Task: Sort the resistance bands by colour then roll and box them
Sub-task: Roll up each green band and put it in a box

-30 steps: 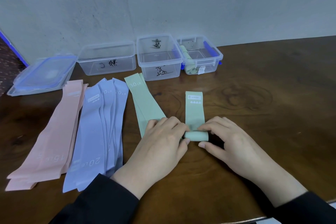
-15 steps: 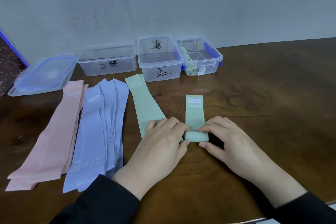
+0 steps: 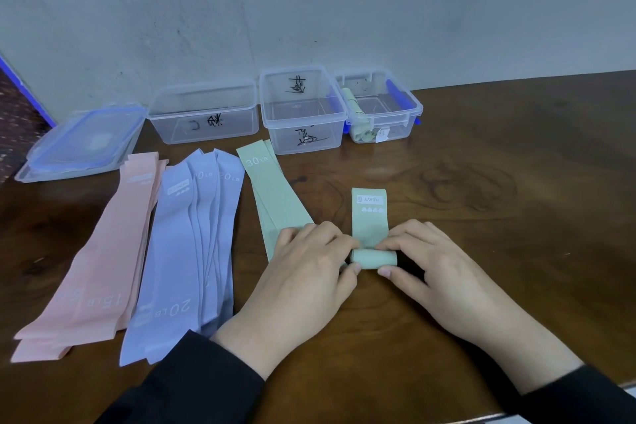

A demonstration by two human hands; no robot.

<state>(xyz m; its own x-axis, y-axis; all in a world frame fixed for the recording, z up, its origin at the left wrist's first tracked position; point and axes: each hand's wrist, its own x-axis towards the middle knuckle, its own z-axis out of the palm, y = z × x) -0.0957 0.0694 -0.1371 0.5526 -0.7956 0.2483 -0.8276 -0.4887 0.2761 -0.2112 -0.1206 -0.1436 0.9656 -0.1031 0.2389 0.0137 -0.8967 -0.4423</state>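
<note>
Now both our hands, left hand and right hand, pinch the green band mid-frame on the bench; roll slightly fatter than before, flat tail shorter, boxing soon.

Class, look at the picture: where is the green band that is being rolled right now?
In the head view, the half-rolled green band lies on the table right of centre, its roll pinched between the left hand and right hand, just right of the flat green bands.
</note>
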